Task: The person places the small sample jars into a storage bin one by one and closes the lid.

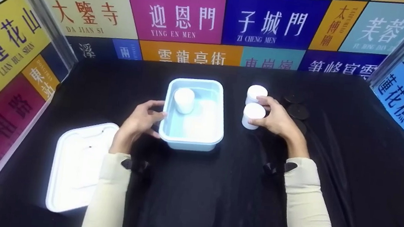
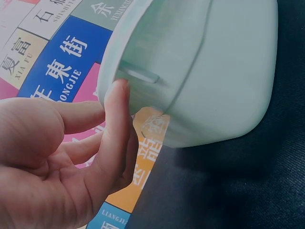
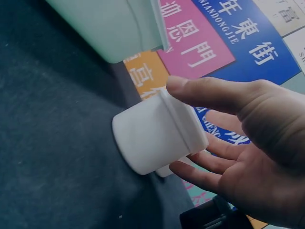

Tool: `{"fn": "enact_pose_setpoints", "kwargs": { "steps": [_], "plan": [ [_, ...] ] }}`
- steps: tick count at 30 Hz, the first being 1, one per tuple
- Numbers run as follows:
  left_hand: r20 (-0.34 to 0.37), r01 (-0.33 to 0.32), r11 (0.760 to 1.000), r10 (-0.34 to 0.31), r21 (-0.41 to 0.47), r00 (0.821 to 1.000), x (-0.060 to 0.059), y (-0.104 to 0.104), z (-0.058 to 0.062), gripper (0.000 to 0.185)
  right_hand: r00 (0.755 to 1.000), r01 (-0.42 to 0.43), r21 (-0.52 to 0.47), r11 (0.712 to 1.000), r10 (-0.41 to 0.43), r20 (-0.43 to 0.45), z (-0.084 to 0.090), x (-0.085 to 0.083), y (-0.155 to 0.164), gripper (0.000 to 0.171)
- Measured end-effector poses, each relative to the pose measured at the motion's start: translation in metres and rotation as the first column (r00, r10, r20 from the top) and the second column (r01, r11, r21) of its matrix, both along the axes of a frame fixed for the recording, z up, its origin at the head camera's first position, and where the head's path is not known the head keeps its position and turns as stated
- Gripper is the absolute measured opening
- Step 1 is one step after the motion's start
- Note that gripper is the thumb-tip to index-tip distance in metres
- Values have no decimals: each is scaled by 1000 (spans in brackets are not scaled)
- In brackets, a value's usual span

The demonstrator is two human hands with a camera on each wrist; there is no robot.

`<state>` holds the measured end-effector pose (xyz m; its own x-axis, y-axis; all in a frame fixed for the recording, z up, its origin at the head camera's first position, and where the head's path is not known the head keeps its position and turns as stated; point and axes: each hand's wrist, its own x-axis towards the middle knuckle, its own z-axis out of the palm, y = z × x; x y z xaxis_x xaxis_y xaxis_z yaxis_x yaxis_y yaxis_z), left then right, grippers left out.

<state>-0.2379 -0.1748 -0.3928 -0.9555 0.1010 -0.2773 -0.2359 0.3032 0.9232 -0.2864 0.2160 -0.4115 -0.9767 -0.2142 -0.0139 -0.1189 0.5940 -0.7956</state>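
A light blue plastic tub [image 1: 210,129] stands mid-table with a white jar [image 1: 183,100] upright inside it. My left hand [image 1: 157,123] touches the tub's left wall. In the left wrist view the thumb tip of my left hand [image 2: 112,102] lies against the tub [image 2: 205,71] just under its rim, with the fingers nearly straight. My right hand [image 1: 263,113] grips a second white jar [image 1: 252,116] standing right of the tub. In the right wrist view my right hand [image 3: 175,126] has its thumb on top of the jar [image 3: 147,138] and its fingers along the far side.
A third white jar [image 1: 257,92] stands just behind the held one. Black round lids [image 1: 297,111] lie to the right of the jars. The tub's white lid [image 1: 78,164] lies flat at the front left. Colourful sign panels wall in the black cloth on three sides.
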Motion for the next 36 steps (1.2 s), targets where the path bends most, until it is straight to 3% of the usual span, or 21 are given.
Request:
{"fn": "enact_pose_setpoints", "kwargs": {
  "steps": [10, 18, 36],
  "plan": [
    [-12, -1, 1000, 1, 9, 1000, -1, 0, -1, 51, 999, 38, 43, 998, -38, 15, -3, -2, -2, 75],
    [-24, 2, 1000, -2, 3, 1000, 0, 1, -2, 51, 993, 114, -9, 993, -114, -9, 6, 0, -1, 76],
    [-13, 8, 1000, -7, 8, 1000, 0, -1, -3, 50, 987, 100, -72, 992, -109, -120, 20, 4, -22, 68]
  ]
}}
